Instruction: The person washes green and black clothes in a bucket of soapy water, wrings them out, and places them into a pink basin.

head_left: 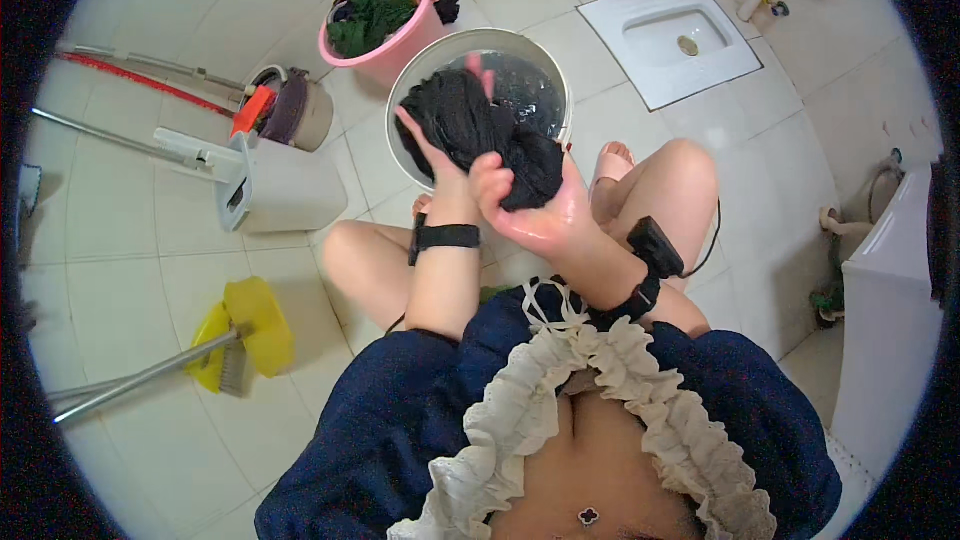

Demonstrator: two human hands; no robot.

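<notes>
Both my hands grip a wet black garment (478, 130) above a round metal basin (405, 110) of water. My left hand (432, 162) clutches the garment's left side from below, fingers wrapped up around it. My right hand (530, 210) holds the lower right of the cloth, thumb over it, and looks wet. Each wrist carries a black band with a small device. I am squatting, knees on either side of the basin.
A pink bucket (400, 50) with dark and green clothes stands behind the basin. A white mop bucket (285, 185) and a small bin (300, 110) are at left, a yellow dustpan (250, 325) lower left, a floor toilet (670, 40) upper right, a white appliance (890, 320) at right.
</notes>
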